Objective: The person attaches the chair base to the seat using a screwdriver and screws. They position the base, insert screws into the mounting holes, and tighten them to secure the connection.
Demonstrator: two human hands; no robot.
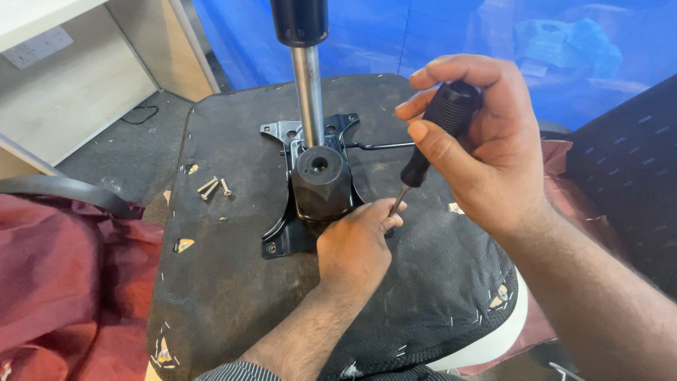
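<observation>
An upturned chair seat (pixel 233 282) covered in black fabric lies before me, with a black metal mechanism plate (pixel 321 183) on it. A chrome gas-lift column (pixel 308 92) rises from the plate. My right hand (pixel 486 148) grips the black ribbed handle of a screwdriver (pixel 437 130), tilted down to the left. My left hand (pixel 356 247) rests on the plate's near right corner, its fingers pinched around the screwdriver's tip. The screw under the tip is hidden.
A few loose silver screws (pixel 211 188) lie on the seat, left of the plate. A thin black lever rod (pixel 381 146) sticks out to the right. Dark red cloth (pixel 63 282) is at left, a blue sheet (pixel 493 42) behind, a black mesh chair back (pixel 627 176) at right.
</observation>
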